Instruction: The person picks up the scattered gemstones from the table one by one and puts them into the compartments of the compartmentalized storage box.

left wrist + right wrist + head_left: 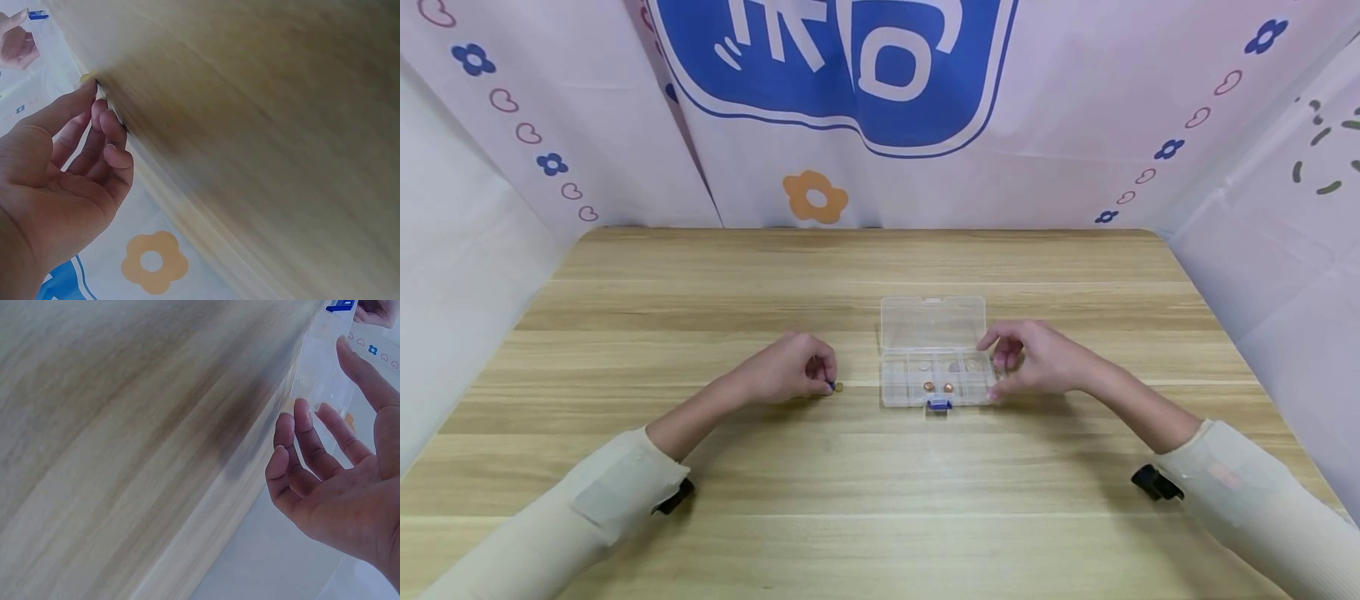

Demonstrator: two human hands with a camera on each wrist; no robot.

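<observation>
The left hand [790, 368] is low over the table and pinches a small dark blue piece [831, 386] between thumb and fingers. Right by those fingertips is a small yellow piece [838, 387]; I cannot tell whether the two are joined. To the right of it stands a clear plastic compartment box [892, 393], lid [932, 323] raised at the back. The right hand [1036, 358] holds the box's right end, thumb at the front corner and index finger near the hinge. In the right wrist view, its other fingers curl loosely beside the box [322, 369].
Two coppery round pieces, one [928, 386] left of the other [948, 387], lie in front compartments. Pale and greyish pieces [954, 367] sit in the back row. A blue latch [938, 405] hangs at the front. The wooden table [850, 517] meets a printed cloth [1037, 183] behind.
</observation>
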